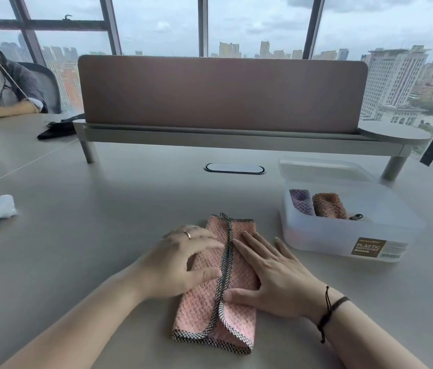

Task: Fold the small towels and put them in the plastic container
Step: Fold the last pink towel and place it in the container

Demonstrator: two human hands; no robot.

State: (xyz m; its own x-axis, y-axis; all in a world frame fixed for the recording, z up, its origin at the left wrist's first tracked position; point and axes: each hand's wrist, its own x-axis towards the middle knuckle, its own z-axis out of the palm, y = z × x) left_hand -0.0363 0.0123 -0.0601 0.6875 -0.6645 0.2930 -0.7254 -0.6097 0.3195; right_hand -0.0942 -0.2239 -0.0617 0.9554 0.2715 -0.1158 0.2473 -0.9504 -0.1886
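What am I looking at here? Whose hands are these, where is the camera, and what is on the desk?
There is no robot: a person wears a camera on the head, looking down at their own hands. The left hand and right hand lie flat on a pink towel folded lengthwise on the grey desk; neither has a grip on anything. To the right stands an open plastic container with a purple towel and a brown towel already inside. Another person sits at far left.
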